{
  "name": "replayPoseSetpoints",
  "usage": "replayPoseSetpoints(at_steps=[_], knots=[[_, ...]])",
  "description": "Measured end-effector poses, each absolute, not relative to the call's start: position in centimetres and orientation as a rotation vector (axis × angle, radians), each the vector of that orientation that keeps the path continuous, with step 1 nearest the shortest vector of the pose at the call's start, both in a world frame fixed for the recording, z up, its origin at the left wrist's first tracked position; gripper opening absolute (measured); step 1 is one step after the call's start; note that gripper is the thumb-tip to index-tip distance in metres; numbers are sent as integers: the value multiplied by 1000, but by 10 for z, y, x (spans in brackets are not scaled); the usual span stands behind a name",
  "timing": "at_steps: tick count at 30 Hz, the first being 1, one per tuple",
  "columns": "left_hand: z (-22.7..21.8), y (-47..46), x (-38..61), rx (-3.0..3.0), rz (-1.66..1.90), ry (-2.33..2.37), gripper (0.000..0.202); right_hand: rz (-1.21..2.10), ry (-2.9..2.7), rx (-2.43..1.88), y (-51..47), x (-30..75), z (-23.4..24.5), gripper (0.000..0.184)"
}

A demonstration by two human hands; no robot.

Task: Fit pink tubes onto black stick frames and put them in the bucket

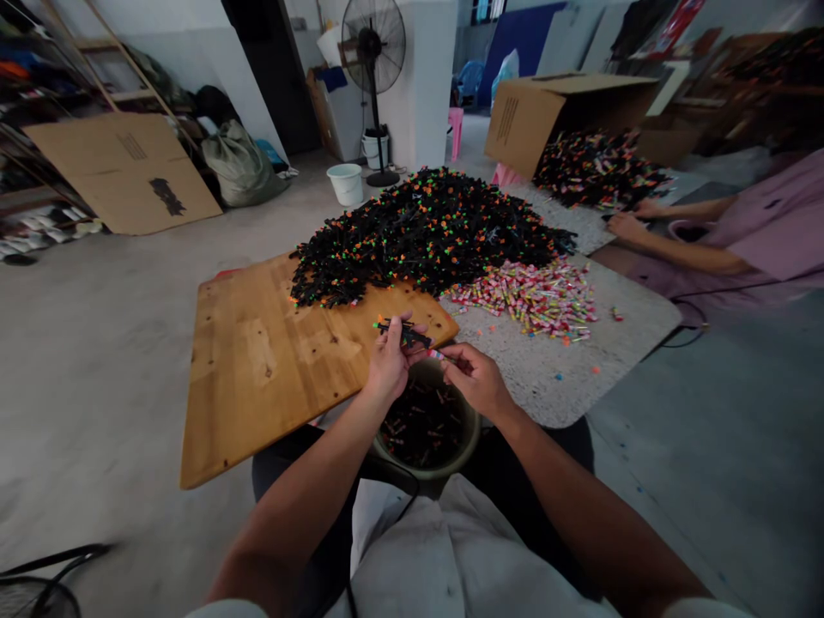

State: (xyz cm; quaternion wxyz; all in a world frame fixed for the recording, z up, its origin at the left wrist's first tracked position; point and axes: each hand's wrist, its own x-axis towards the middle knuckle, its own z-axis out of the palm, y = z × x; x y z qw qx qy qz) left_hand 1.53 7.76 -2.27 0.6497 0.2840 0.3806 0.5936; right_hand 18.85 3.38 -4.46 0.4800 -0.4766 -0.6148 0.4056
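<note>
My left hand is closed around a small bundle of black sticks with coloured tips, held above a round bucket in my lap. My right hand pinches a small pink wrapped piece right beside the bundle. The bucket holds several black sticks. A big heap of black sticks with orange and green tips lies beyond my hands. A spread of pink wrapped pieces lies to its right.
A wooden board rests at the left, partly on a speckled table. A person in a purple top works at another heap at the right. A cardboard box, fan and white bucket stand behind.
</note>
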Motion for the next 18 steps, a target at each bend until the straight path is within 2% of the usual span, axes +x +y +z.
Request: replayPoseSetpoints(at_steps=[18], knots=[[-20, 72, 20, 651, 1375, 880, 51, 1018, -1472, -1164, 31, 187, -43, 26]])
